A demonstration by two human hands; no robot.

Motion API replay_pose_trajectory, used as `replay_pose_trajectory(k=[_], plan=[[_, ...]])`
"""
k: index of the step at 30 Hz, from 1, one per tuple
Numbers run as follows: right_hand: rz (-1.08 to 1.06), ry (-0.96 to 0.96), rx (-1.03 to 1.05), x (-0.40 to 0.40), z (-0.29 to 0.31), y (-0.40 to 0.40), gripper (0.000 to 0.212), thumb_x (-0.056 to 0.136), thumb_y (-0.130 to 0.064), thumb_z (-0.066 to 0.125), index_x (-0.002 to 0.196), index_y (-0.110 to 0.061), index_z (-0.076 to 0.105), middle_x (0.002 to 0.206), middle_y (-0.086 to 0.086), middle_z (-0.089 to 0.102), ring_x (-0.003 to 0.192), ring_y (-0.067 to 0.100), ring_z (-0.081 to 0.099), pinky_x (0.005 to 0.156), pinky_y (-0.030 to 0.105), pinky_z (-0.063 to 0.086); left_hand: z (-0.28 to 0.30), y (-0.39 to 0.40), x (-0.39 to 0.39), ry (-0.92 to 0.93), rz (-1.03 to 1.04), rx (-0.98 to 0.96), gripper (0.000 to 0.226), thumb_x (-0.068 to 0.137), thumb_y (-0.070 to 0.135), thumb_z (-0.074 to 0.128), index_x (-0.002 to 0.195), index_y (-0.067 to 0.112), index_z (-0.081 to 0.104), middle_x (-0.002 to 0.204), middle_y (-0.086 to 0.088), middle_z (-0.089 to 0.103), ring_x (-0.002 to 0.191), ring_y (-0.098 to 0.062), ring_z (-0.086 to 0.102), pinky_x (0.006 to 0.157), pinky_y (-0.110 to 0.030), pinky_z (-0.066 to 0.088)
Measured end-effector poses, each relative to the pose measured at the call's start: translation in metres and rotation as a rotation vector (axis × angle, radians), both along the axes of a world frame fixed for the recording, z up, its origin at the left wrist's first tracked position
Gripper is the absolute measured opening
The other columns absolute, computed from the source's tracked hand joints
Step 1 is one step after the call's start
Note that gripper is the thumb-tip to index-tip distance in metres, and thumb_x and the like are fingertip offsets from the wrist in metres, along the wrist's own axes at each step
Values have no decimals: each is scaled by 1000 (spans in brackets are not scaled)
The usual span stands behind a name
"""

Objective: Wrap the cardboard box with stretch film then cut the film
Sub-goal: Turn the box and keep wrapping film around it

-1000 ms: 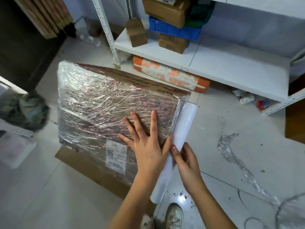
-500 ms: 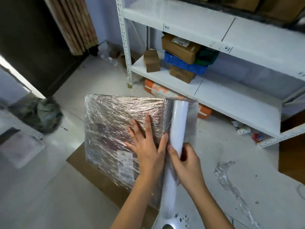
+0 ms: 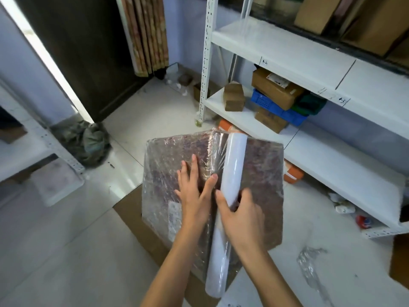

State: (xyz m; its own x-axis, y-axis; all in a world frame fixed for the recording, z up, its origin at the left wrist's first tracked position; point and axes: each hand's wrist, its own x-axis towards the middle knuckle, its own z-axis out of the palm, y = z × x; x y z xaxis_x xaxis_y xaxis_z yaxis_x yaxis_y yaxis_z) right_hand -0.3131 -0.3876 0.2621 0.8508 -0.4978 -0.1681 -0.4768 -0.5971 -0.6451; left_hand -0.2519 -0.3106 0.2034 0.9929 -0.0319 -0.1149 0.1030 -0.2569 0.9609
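While the left hand (image 3: 192,193) presses flat, fingers spread, on the film-wrapped cardboard box (image 3: 263,191), the right hand (image 3: 241,216) grips the white stretch film roll (image 3: 232,171) lying across the box face. Box stands tilted on flattened cardboard (image 3: 130,209) on the floor.

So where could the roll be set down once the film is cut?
Bare floor lies left of the wrapped box, bordered by the flat cardboard sheet and the white bin. The lower shelf is bare right of the blue crate. The floor to the right is littered with film scraps.
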Motion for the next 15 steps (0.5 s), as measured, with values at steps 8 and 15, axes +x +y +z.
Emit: replay_pose_trajectory(k=[8,15], plan=[[167,82,-366,25,5,41,46,88,-60,43,101,-16,47,102,6,56,94,26,60,74,33,44,-14,39,13,0,151,-167,63,71,68,46,129,66,19,157,16,11,142,3,-1,117,-51,3],[236,32,-119,40,-4,72,42,86,-52,54,101,-15,41,103,8,59,94,27,59,77,36,46,-20,68,22,-45,227,-317,64,70,60,55,129,53,32,154,3,26,141,-4,20,115,-27,16]])
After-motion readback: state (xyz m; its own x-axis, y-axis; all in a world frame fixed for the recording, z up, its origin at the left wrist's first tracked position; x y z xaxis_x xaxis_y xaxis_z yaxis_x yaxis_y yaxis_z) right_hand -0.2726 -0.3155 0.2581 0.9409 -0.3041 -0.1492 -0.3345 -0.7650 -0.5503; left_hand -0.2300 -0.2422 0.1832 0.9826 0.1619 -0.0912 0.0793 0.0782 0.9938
